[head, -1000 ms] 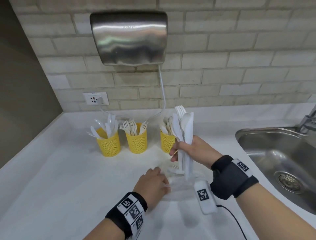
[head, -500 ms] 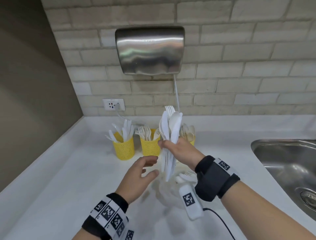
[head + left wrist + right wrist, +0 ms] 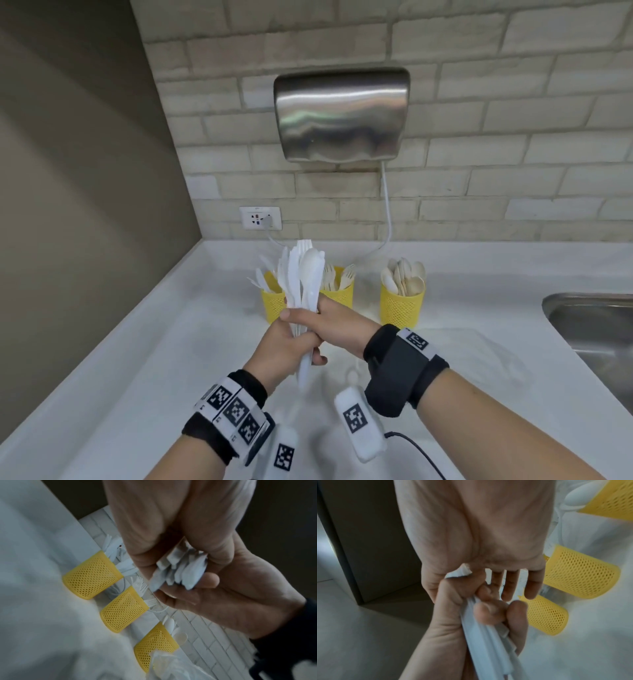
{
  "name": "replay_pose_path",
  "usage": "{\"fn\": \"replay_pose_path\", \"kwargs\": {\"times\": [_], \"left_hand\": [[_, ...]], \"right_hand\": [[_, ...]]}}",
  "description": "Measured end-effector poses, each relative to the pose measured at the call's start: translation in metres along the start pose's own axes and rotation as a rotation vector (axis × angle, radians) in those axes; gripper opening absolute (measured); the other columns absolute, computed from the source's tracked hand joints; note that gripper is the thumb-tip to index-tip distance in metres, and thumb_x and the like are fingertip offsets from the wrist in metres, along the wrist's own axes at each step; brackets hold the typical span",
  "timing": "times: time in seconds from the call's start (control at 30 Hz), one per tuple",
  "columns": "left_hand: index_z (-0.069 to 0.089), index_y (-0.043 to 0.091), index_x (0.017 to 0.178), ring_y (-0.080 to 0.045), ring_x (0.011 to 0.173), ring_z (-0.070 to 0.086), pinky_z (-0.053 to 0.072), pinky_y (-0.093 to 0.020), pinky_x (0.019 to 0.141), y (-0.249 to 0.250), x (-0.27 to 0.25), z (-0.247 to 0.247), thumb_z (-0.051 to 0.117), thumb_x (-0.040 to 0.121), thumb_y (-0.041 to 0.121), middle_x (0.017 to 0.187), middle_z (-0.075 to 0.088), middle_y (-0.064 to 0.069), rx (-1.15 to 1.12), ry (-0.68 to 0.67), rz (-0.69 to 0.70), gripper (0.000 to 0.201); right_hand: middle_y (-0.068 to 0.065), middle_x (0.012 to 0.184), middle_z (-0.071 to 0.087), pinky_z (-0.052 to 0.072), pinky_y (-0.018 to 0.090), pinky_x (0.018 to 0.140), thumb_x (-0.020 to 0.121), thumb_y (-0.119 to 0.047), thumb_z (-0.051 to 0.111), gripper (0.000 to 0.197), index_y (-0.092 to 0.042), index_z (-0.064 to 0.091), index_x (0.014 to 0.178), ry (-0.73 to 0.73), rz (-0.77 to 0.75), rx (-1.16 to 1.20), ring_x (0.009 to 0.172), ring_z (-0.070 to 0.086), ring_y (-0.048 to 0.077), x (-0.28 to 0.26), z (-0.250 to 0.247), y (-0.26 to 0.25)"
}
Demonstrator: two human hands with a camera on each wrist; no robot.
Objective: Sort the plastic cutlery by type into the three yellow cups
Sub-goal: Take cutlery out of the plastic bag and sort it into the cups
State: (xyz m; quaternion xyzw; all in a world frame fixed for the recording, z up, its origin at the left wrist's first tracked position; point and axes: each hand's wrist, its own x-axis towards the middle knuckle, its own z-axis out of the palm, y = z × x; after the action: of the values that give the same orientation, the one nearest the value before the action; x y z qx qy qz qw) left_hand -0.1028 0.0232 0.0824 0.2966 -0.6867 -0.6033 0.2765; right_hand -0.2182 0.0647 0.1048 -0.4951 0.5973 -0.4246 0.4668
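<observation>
I hold a bundle of white plastic cutlery (image 3: 305, 284) upright above the counter, with knives, a fork and a spoon mixed in it. My right hand (image 3: 334, 323) is wrapped round its middle. My left hand (image 3: 287, 349) grips the handles just below. The handle ends (image 3: 180, 572) stick out under my left hand's curled fingers, and the handles (image 3: 488, 642) also show in the right wrist view. Behind the bundle stand three yellow mesh cups: the left cup (image 3: 270, 305) with knives, the middle cup (image 3: 337, 294) with forks and the right cup (image 3: 402, 305) with spoons.
A steel sink (image 3: 599, 335) is set into the white counter (image 3: 154, 359) at the right. A metal hand dryer (image 3: 342, 116) hangs on the brick wall, with its cord running to an outlet (image 3: 260, 217). A brown wall closes the left side. Crumpled clear plastic (image 3: 171, 666) lies near the spoon cup.
My left hand rose from the counter and took hold of the bundle's handles. My right hand carried the bundle left, in front of the knife cup.
</observation>
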Motion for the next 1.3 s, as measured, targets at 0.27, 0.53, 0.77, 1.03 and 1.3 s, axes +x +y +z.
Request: {"fn": "replay_pose_path", "kwargs": {"times": [0.27,0.53,0.77,1.03,1.3], "left_hand": [[0.064,0.010,0.101,-0.017,0.049,0.053,0.055,-0.037,0.060,-0.010,0.002,-0.042,0.074,0.083,0.011,0.060,0.062,0.003,-0.133,0.047,-0.057,0.021],[0.060,0.007,0.098,-0.024,0.054,0.061,0.057,-0.040,0.061,-0.016,-0.002,-0.069,0.062,0.081,0.054,0.065,0.060,-0.005,-0.179,0.060,-0.067,0.049],[0.070,0.011,0.105,-0.024,0.075,0.068,0.058,-0.039,0.063,-0.020,0.002,-0.090,0.062,0.090,0.040,0.086,0.069,-0.012,-0.188,0.104,-0.069,0.034],[0.060,0.009,0.098,-0.013,0.048,0.044,0.056,-0.030,0.056,-0.032,0.028,-0.118,0.067,0.089,0.023,0.068,0.047,-0.007,-0.133,0.328,-0.044,0.017],[0.058,0.008,0.095,-0.017,0.048,0.046,0.056,-0.031,0.057,-0.045,0.043,-0.121,0.068,0.088,0.019,0.067,0.049,-0.006,-0.099,0.306,-0.020,0.017]], "right_hand": [[0.006,0.083,0.069,0.050,0.024,0.066,0.077,-0.026,0.080,0.031,-0.003,0.069,0.095,0.264,-0.137,0.261,0.070,0.061,0.015,0.025,0.015,0.001],[0.011,0.079,0.066,0.055,0.031,0.076,0.086,-0.026,0.071,0.028,0.003,0.068,0.085,0.212,-0.194,0.284,0.071,0.062,0.020,0.039,0.029,-0.001],[0.009,0.088,0.072,0.054,0.030,0.068,0.103,-0.024,0.042,0.020,-0.008,0.053,0.107,0.224,-0.161,0.340,0.081,0.068,0.022,0.054,0.034,-0.005],[0.005,0.084,0.069,0.047,0.021,0.062,0.101,-0.024,0.045,0.015,-0.011,0.052,0.099,0.561,-0.260,0.030,0.056,0.060,-0.004,0.107,0.004,-0.025],[0.020,0.104,0.058,0.044,0.034,0.076,0.100,-0.023,0.045,0.026,-0.001,0.057,0.103,0.636,-0.183,-0.419,0.091,0.059,0.035,0.167,-0.002,-0.013]]}}
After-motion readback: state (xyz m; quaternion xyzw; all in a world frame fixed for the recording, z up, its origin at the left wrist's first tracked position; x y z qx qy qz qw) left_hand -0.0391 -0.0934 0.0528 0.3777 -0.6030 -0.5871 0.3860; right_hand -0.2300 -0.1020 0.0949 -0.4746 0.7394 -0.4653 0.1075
